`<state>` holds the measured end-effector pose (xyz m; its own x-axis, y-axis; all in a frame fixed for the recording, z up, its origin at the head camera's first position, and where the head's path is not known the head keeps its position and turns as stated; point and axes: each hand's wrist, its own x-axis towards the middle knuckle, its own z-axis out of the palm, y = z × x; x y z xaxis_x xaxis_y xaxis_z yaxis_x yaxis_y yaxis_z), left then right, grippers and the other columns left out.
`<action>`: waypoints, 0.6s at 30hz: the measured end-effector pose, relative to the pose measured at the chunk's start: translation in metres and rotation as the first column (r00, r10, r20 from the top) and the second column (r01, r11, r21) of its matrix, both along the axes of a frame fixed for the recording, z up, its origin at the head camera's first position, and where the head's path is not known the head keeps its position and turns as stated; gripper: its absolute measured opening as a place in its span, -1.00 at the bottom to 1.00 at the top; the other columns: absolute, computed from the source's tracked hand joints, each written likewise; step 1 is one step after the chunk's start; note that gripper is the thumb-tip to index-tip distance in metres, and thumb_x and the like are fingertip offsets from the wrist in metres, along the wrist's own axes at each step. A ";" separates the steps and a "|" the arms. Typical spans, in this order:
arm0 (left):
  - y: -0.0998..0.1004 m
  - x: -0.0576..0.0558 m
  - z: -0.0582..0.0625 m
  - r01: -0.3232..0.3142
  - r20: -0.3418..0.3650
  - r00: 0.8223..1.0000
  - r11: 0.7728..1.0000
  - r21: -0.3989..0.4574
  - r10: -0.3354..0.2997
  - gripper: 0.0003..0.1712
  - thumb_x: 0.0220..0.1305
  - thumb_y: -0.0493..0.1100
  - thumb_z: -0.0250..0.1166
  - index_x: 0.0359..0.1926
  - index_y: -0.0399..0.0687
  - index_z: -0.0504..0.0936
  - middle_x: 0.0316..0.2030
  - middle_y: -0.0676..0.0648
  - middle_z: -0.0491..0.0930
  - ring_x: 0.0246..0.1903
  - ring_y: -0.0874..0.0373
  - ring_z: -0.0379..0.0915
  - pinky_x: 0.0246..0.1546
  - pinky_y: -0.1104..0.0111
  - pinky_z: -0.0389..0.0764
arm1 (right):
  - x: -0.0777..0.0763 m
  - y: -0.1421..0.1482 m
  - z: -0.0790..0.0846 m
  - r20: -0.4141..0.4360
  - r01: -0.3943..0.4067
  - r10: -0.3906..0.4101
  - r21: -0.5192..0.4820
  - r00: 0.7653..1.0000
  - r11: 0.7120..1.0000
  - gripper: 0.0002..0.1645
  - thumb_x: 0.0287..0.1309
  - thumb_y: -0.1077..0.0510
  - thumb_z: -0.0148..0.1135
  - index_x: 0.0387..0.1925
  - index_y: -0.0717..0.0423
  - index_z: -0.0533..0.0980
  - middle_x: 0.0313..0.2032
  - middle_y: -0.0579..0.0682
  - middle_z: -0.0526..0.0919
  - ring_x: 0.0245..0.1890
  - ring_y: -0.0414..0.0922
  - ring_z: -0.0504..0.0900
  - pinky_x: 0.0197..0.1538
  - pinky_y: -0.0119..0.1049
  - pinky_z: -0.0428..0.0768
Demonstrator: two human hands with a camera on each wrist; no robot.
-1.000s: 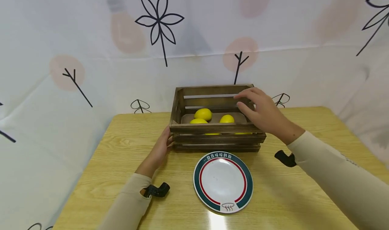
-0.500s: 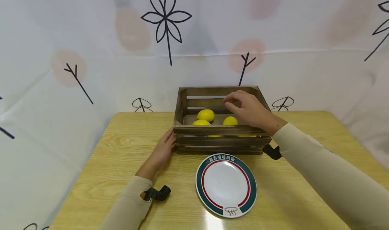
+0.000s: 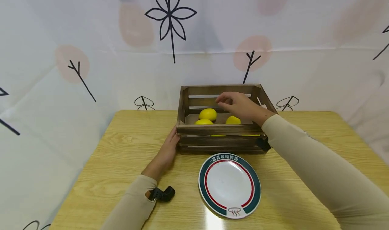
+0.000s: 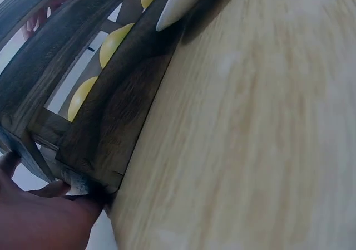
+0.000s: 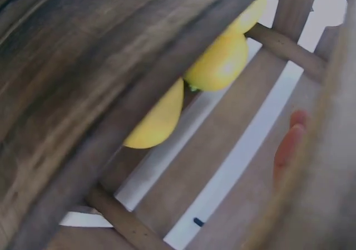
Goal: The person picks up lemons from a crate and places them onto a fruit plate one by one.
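A brown slatted wooden crate [image 3: 222, 130] stands on the table with several yellow lemons inside, among them a rear-left lemon [image 3: 208, 114] and a right lemon [image 3: 233, 120]. My left hand [image 3: 166, 152] grips the crate's left end at the front corner; in the left wrist view thumb and fingers lie at that corner. My right hand [image 3: 238, 104] hovers over the crate's opening, above the right lemon, fingers loosely bent with nothing held. In the right wrist view the front slat partly hides the lemons [image 5: 219, 63], and a fingertip [image 5: 289, 144] shows inside the crate.
Just in front of the crate lies a white plate [image 3: 229, 186] with a green rim and a red ring. Below everything is a light wooden table [image 3: 130, 145]. A white patterned cloth [image 3: 212, 27] hangs behind the table.
My right hand has moved left and down from the crate's right edge to over the lemons. The left hand keeps its place at the crate, and the view has shifted slightly.
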<state>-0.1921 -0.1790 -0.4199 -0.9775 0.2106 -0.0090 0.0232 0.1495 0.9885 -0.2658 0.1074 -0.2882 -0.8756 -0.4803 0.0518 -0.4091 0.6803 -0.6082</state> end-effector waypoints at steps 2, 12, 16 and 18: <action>0.000 0.000 -0.001 0.002 0.011 1.000 1.000 0.010 -0.002 -0.39 0.63 0.09 -0.22 0.58 0.42 -0.10 0.60 0.05 -0.15 0.58 0.04 -0.36 0.53 -0.03 -0.20 | -0.003 0.000 -0.005 0.026 -0.016 0.016 -0.008 1.000 1.000 -0.63 0.50 0.05 0.04 0.19 0.09 0.50 0.14 0.15 0.59 -0.09 0.00 0.65 0.03 -0.05 0.61; -0.002 -0.001 -0.006 0.012 0.007 1.000 0.998 0.064 -0.012 -0.40 0.63 0.07 -0.18 0.58 0.41 -0.05 0.59 0.04 -0.14 0.58 0.04 -0.36 0.52 -0.03 -0.20 | -0.013 -0.005 -0.023 0.177 -0.112 0.107 0.020 0.978 0.994 -0.59 0.47 0.13 0.07 0.26 0.15 0.47 0.16 0.23 0.58 -0.32 0.00 0.64 -0.20 -0.08 0.62; -0.003 -0.003 -0.005 0.017 0.004 1.000 0.999 0.051 -0.017 -0.40 0.63 0.07 -0.19 0.58 0.41 -0.05 0.59 0.04 -0.13 0.58 0.04 -0.34 0.53 -0.03 -0.19 | -0.017 -0.007 -0.025 0.168 -0.187 0.171 0.084 0.971 0.979 -0.60 0.45 0.16 0.07 0.24 0.16 0.50 0.19 0.25 0.56 -0.07 0.08 0.64 0.02 0.00 0.59; -0.004 -0.004 -0.004 0.015 0.010 1.000 0.999 0.045 -0.016 -0.41 0.63 0.08 -0.18 0.57 0.42 -0.04 0.59 0.06 -0.12 0.58 0.05 -0.32 0.53 -0.02 -0.17 | -0.018 -0.008 -0.026 0.169 -0.218 0.199 0.102 0.965 0.971 -0.61 0.44 0.19 0.07 0.23 0.17 0.51 0.22 0.26 0.55 0.11 0.16 0.57 0.19 0.09 0.51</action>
